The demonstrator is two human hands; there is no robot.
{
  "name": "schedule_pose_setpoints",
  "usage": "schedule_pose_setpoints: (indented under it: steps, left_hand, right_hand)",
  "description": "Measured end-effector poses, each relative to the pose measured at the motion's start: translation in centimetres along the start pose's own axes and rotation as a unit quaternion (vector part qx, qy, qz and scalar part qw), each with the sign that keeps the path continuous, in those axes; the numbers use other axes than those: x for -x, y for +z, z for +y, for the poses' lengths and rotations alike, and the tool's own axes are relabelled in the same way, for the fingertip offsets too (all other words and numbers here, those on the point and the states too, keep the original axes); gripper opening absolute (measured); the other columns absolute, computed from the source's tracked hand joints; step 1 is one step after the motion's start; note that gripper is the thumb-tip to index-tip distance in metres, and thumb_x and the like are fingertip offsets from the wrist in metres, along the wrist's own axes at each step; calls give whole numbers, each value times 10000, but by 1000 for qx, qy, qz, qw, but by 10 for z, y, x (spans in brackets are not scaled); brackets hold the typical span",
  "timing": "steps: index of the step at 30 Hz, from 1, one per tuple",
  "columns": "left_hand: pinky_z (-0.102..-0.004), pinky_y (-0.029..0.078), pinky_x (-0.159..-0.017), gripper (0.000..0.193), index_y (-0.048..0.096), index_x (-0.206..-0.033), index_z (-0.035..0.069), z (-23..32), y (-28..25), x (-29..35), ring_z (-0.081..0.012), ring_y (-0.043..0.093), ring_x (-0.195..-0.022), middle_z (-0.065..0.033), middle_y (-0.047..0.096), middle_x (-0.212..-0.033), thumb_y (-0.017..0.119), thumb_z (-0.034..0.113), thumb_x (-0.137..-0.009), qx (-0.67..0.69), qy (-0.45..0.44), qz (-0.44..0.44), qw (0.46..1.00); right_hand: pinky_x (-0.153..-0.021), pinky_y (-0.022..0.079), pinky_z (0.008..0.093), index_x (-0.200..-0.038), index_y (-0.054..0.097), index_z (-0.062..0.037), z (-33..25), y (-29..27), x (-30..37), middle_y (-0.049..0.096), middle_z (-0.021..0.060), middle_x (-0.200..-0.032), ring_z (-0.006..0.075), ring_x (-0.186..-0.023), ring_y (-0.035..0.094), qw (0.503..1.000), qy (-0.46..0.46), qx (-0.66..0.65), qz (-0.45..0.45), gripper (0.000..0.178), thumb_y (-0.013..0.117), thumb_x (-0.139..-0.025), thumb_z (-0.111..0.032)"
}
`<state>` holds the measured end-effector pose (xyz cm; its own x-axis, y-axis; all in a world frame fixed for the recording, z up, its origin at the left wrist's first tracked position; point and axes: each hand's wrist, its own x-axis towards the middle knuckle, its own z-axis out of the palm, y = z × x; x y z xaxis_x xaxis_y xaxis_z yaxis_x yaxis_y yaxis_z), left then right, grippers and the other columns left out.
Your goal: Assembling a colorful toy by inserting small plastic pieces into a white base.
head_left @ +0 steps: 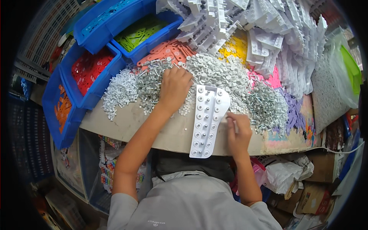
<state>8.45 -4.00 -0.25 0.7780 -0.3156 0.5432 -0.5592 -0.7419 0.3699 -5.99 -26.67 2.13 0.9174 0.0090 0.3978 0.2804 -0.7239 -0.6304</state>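
A white plastic part (199, 126), long and flared on its right side, lies upright before me near the table's front edge. Rows of round white pieces and a middle line of shiny metal heads sit in it. My left hand (176, 86) is at the border of a heap of metal pins (149, 82) and a heap of white round caps (220, 76), fingers bent together, their tips hidden. Close to the part's right edge is my right hand (239, 132), thumb and fingers pinched; what they hold, if anything, is too small to make out.
Small white pieces (122, 90) are heaped left, more metal pins (266, 107) right. Blue bins (82, 101) with red, orange, green and blue pieces stand far left. White plastic parts (295, 50) are stacked behind. Purple pieces (293, 111) and a clear bag (329, 84) are at right.
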Motion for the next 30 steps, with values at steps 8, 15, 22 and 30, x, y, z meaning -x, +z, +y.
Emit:
schedule_pose_setpoints:
  steps: [8,15,22,30]
  left_hand:
    - [-398,410,-877,136,680,-909,87,9,-17,5,-260,579,-919,-42,662,-881,774,89,-811,38,-32,-16,999]
    - [-379,440,-879,103,715,-944,57,46,-51,41,-251,593,-924,-66,675,-904,749,89,-852,259,-54,-81,961]
    - [-398,453,-871,88,713,-924,54,60,-48,74,-287,584,-930,-77,637,-894,727,114,-861,339,-76,-181,920]
    - [-275,513,-679,89,725,-972,17,63,-42,81,-154,635,-784,-62,638,-885,727,36,-885,360,-172,-161,903]
  right_hand:
    - [-904,417,416,-985,694,-48,41,-21,-26,643,86,-958,297,-980,566,981,27,190,18,99,692,-888,-30]
    - [-899,419,417,-946,656,-41,47,-21,-26,648,86,-946,311,-964,573,978,18,206,-3,112,719,-854,-28]
    - [-843,445,363,-954,648,-16,7,-23,-19,630,103,-912,249,-880,588,993,95,64,-6,72,678,-888,-16]
    - [-903,450,338,-942,690,3,-26,-13,-12,659,80,-938,220,-974,589,975,113,-122,-148,87,712,-867,-33]
